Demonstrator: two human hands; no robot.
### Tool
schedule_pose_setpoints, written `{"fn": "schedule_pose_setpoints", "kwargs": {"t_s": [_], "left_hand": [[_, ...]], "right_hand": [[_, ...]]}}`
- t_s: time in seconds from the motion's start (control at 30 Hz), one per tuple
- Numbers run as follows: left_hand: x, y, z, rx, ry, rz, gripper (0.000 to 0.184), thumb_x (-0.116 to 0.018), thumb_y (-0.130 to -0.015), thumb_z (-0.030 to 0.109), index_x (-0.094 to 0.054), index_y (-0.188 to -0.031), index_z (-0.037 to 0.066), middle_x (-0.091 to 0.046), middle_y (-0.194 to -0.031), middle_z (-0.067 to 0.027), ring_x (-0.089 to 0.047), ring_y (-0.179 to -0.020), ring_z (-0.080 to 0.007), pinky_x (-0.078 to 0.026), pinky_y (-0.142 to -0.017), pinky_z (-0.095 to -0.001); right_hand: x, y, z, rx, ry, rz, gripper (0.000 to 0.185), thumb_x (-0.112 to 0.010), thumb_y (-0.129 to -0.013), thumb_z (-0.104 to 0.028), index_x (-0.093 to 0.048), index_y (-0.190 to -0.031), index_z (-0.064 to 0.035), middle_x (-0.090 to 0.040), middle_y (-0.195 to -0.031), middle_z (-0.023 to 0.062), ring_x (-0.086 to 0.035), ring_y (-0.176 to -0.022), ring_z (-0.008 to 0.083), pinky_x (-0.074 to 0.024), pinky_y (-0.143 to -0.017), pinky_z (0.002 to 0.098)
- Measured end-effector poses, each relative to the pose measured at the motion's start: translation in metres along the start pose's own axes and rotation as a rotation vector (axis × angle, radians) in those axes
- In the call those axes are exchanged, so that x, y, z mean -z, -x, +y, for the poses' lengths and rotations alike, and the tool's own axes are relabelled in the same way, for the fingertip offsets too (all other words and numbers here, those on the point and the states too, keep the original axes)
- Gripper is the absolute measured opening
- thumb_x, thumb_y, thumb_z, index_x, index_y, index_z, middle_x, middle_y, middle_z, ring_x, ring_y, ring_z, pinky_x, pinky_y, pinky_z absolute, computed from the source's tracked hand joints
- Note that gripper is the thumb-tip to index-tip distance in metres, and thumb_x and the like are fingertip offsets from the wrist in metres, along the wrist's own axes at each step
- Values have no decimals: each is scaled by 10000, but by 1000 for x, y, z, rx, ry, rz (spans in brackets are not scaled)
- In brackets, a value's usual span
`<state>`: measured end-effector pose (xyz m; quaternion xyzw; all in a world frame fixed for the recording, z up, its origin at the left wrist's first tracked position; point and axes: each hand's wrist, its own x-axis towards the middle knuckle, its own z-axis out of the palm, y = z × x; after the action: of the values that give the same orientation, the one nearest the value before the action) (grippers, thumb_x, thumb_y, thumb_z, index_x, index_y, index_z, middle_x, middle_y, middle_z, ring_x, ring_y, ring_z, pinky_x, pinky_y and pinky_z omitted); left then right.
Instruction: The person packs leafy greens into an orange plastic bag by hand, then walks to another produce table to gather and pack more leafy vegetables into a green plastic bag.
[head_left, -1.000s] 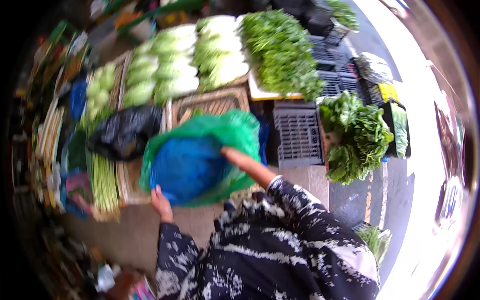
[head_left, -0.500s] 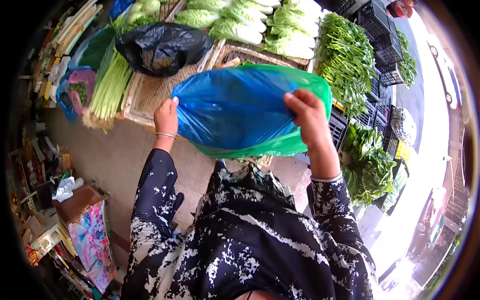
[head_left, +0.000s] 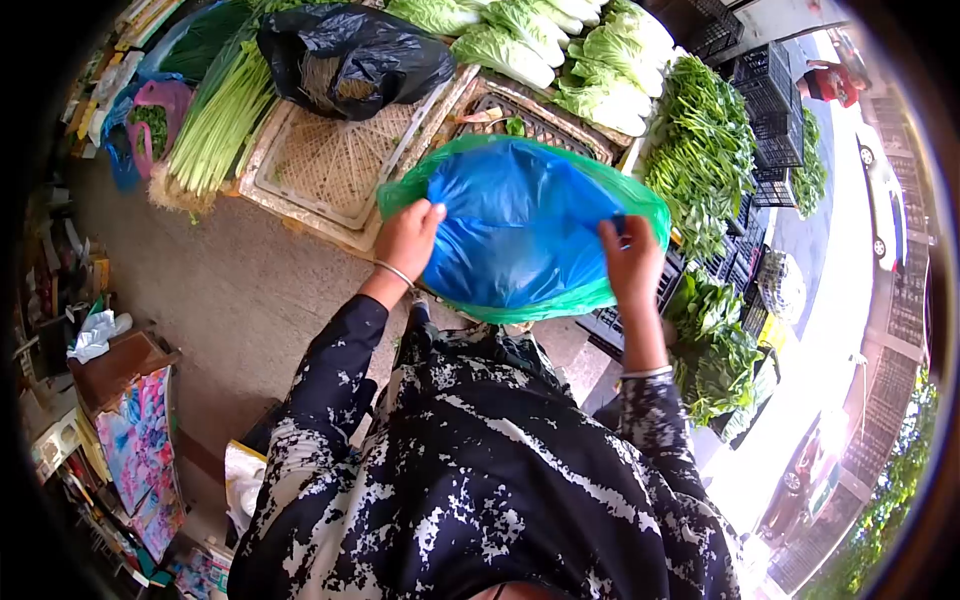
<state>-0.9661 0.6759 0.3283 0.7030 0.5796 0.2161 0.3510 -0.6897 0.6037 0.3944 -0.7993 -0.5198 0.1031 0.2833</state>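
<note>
A blue plastic bag [head_left: 515, 225] is spread between my two hands, with a green plastic bag [head_left: 590, 165] around its outside. My left hand [head_left: 410, 240] pinches the left side of the bags, thumb on top of the blue plastic. On the far side my right hand [head_left: 634, 258] grips the opposite edge with its fingers curled. The blue bag bulges in the middle; whether anything lies inside cannot be made out.
Beyond the bags lie Chinese cabbages [head_left: 505, 50] and leafy greens [head_left: 700, 140]. A black plastic bag [head_left: 350, 60] rests on a shallow crate [head_left: 310, 165]. Celery-like stalks [head_left: 215, 140] lean at left. Black crates [head_left: 768, 100] stand at right, with broad-leaf greens [head_left: 715, 345] nearer me.
Both hands have come closer together, the left one moving right and the blue bag bunching narrower. More green plastic shows at the left. My view has shifted, so the stall appears higher.
</note>
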Motion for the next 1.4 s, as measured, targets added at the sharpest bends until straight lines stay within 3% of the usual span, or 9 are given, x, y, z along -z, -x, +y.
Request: {"fn": "schedule_pose_setpoints", "kwargs": {"t_s": [0.27, 0.37, 0.43, 0.6, 0.7, 0.77, 0.87, 1.1, 1.4], "left_hand": [[-35, 10, 2, -240, 166, -113, 281, -516, -876, 260, -516, -742, 12, -536, -641, -146, -552, -588, -297, -395, -528, -369], [-26, 4, -3, 107, 673, -432, 368, -485, -901, 356, -594, -834, 12, -580, -681, -7, -544, -610, -74, -442, -548, -236], [-14, 9, 2, 185, 769, -353, 376, -485, -899, 372, -604, -842, 20, -602, -708, -8, -542, -584, -82, -453, -554, -223], [3, 9, -40, 272, -121, 367, 505, -703, -704, 308, -515, -1096, 51, -535, -1120, -143, -471, -1049, -313, -390, -838, -410], [-38, -13, -101, 271, -291, 589, 441, -695, -699, 276, -554, -1039, 34, -590, -992, -126, -534, -899, -317, -416, -772, -410], [-27, -24, -102, 267, 362, 54, 368, -671, -720, 266, -586, -973, 12, -608, -836, -110, -562, -742, -253, -441, -705, -369], [14, -24, -36, 196, 963, 129, 153, -558, -826, 123, -604, -917, 8, -588, -756, -16, -513, -659, -87, -410, -586, -220], [79, -13, 41, -106, 1165, 226, 150, -533, -885, 189, -625, -961, 99, -612, -802, -2, -529, -657, -65, -439, -555, -183], [103, -10, 21, 61, 1241, 195, 189, -507, -899, 215, -593, -1010, 88, -605, -902, 4, -586, -716, -81, -500, -517, -220]], "right_hand": [[-90, 72, -57, 218, 185, -163, 1140, -727, -489, -625, -296, -1213, 144, -507, -1078, 259, -501, -983, 409, -365, -889, 476], [-104, 63, -49, 84, 191, -212, 858, -708, -586, -559, -417, -1098, 66, -551, -1049, 200, -513, -990, 367, -356, -864, 479], [-105, 56, -42, 14, 196, -248, 484, -677, -702, -422, -504, -923, -28, -612, -897, 158, -574, -873, 328, -401, -759, 470], [-96, 46, -20, -211, -175, -236, 372, -706, -712, -316, -524, -863, -28, -585, -693, 159, -580, -627, 294, -450, -595, 367], [-78, 41, -6, -207, -380, -143, 268, -720, -709, -161, -534, -830, -12, -577, -679, 74, -510, -600, 129, -426, -571, 272], [-63, 30, 5, -204, -560, -100, 207, -715, -700, -65, -551, -815, -12, -585, -734, 26, -483, -639, 71, -415, -594, 223], [-29, -1, 19, -235, -674, -14, 161, -678, -691, 0, -563, -802, -19, -578, -734, 41, -489, -619, 81, -403, -571, 204], [46, -4, -112, -36, -743, -12, 141, -651, -675, 28, -538, -730, -35, -536, -649, -16, -458, -564, 42, -354, -520, 172], [88, -66, -144, 63, -333, -41, 193, -671, -650, -24, -594, -819, 31, -601, -699, 53, -523, -597, 86, -422, -571, 197]]}}
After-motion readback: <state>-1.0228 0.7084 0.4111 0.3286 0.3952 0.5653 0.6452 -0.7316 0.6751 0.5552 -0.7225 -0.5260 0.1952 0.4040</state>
